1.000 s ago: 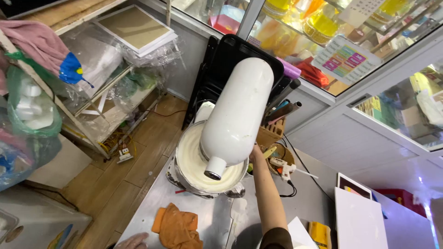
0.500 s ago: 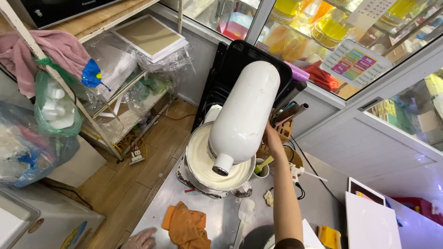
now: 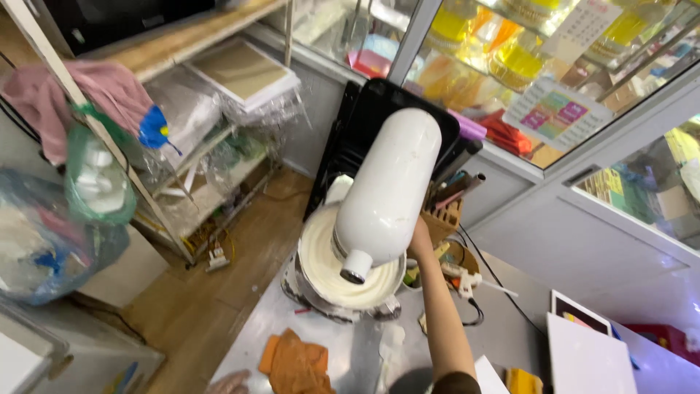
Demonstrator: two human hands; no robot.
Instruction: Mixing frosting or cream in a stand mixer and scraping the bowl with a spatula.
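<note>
Glass-fronted display cases filled with yellow and orange goods ran along the back of the cramped kitchen, above a grey metal worktop (image 3: 510, 321) seen from overhead. On that worktop stood a white stand mixer (image 3: 386, 190) with its long rounded head angled over a wide metal mixing bowl (image 3: 328, 270) full of pale cream batter. The right hand (image 3: 420, 237) reached up along an outstretched bare forearm and lay against the right side of the mixer head, just beside the bowl's rim; whether its fingers were curled round a lever or merely pressed flat could not be told, since the mixer hid them. At the bottom edge, the left hand (image 3: 227, 382) showed only as a sliver, its state impossible to tell, next to a crumpled orange cloth (image 3: 295, 365) lying on the worktop in front of the bowl. Behind the mixer a wooden block of utensils (image 3: 445, 211) stood close to the reaching hand. To the left, a wire shelf rack (image 3: 197, 182) held plastic-wrapped boards, with a pink towel (image 3: 95, 95) draped over its top and a green plastic bag (image 3: 98, 182) hanging from it, above a brown wooden floor (image 3: 219, 292).
</note>
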